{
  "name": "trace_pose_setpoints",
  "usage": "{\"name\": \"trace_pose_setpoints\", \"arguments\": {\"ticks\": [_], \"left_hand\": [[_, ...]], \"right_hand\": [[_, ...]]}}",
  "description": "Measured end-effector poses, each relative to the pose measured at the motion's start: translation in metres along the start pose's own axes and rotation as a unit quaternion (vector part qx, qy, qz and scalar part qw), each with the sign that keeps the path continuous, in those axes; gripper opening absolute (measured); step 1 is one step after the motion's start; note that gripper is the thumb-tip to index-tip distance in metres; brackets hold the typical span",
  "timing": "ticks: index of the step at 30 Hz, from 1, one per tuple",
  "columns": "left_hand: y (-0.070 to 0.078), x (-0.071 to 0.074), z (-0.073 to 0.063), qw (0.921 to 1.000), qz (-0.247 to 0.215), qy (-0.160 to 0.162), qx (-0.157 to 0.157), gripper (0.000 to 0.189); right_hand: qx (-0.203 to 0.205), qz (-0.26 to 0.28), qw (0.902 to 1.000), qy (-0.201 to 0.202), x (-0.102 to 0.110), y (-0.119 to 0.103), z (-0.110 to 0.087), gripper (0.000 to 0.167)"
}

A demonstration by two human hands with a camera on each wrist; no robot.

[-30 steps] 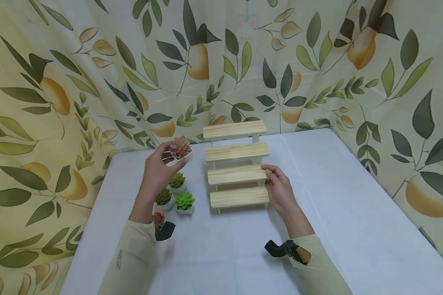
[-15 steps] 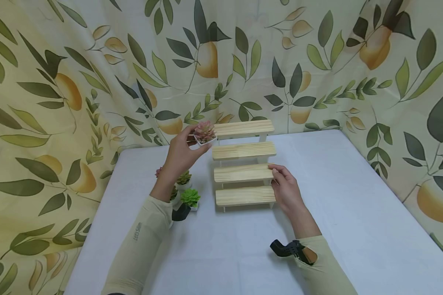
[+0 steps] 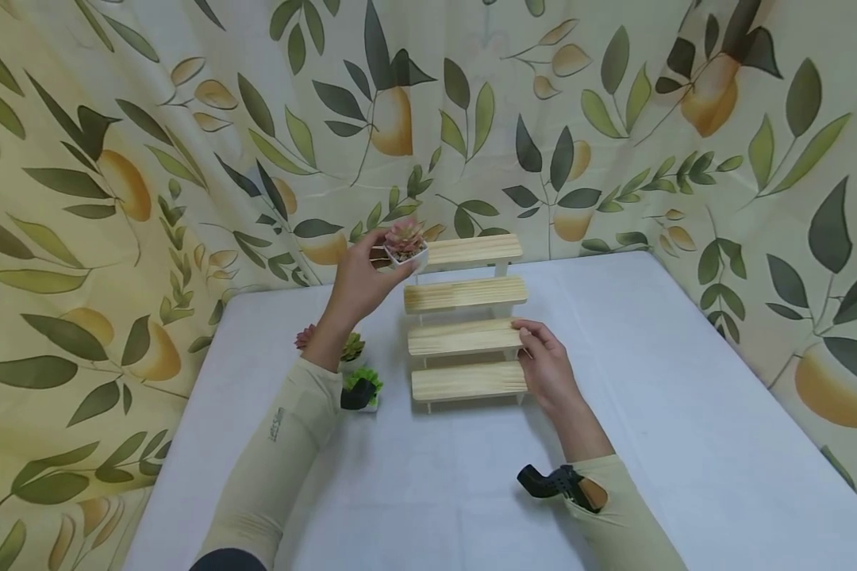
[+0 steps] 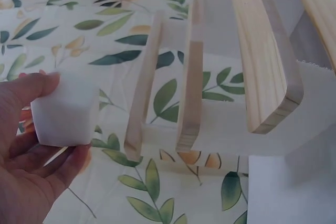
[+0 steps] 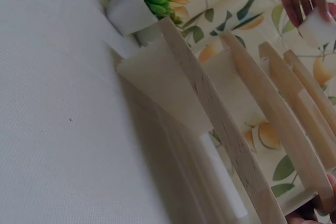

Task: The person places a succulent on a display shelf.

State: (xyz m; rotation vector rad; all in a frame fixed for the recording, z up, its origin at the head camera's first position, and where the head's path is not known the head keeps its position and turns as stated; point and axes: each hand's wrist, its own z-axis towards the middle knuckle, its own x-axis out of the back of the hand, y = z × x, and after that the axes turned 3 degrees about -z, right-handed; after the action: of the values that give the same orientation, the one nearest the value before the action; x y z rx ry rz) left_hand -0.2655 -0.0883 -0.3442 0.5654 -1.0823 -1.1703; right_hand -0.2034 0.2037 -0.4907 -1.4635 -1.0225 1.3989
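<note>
My left hand (image 3: 360,277) holds a pink succulent (image 3: 405,236) in a small white pot (image 4: 65,111), thumb and fingers on opposite sides. It is raised by the left end of the top step of a tiered wooden stand (image 3: 464,341). The left wrist view shows a gap between pot and planks. At the stand's right side, my right hand (image 3: 548,366) pinches the end of the second step from the bottom. In the right wrist view only bits of its fingers (image 5: 332,182) show, at the lower right corner.
Left of the stand, a bright green potted succulent (image 3: 366,381), a duller green one (image 3: 353,346) and a pink one (image 3: 304,337) sit partly behind my left forearm. A white cloth (image 3: 685,396) covers the table. A patterned curtain (image 3: 471,119) hangs behind.
My left hand has carried the pink succulent right and upward, from above the other plants to the top step's left end. My right hand keeps its grip on the stand.
</note>
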Motion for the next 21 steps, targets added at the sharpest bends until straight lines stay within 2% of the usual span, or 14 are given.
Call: {"name": "trace_pose_setpoints", "arguments": {"ticks": [6,14,21], "left_hand": [[-0.001,-0.002,0.005,0.9999,0.0,0.007,0.014,0.059],[-0.002,-0.013,0.018,0.9997,-0.009,0.015,0.015,0.061],[-0.003,-0.022,0.023,0.9995,0.002,0.019,0.024,0.063]], "right_hand": [[-0.004,-0.004,1.0,0.008,0.0,0.001,0.0,0.031],[0.004,0.0,0.9999,0.012,0.0,-0.002,0.0,0.03],[0.004,0.007,0.9998,0.018,-0.002,-0.001,-0.002,0.027]]}}
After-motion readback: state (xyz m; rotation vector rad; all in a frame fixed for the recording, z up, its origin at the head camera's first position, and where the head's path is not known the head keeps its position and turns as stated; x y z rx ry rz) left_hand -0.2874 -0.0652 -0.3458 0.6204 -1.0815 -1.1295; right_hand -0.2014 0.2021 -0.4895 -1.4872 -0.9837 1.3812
